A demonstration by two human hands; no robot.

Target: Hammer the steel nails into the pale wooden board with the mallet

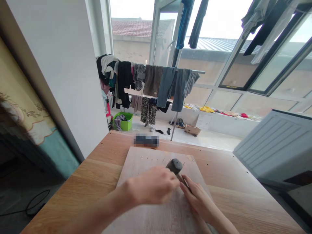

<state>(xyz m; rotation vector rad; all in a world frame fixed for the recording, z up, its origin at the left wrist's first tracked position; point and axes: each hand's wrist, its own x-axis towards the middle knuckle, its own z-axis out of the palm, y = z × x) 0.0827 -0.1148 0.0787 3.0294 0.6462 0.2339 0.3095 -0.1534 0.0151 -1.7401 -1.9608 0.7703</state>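
One hammer (175, 165) hangs over the right half of a pale board (139, 172), its dark head near the board's far right corner. The right hand (198, 195) is closed around the handle. The left hand (154, 187) is curled in beside the head, blurred; from where I stand I cannot tell whether its fingers grip anything. I judge this to be the moment of lining up the hammer at the board's far edge; a good next move would call for a firm grip and fingers kept out of the way.

Along that edge I count three small dark marks (147, 158) on the left and two thin, nail-like bits (163, 159) farther right, too fine to be sure of. The single board lies on one wooden table (231, 182), and one pixelated object (146, 140) sits at the table's far edge, just past the board's far left corner.

Beyond the table stand one drying rack (200, 71) of overlapping clothes, too bunched to count, one green basket (126, 125) and one cardboard box (192, 130).
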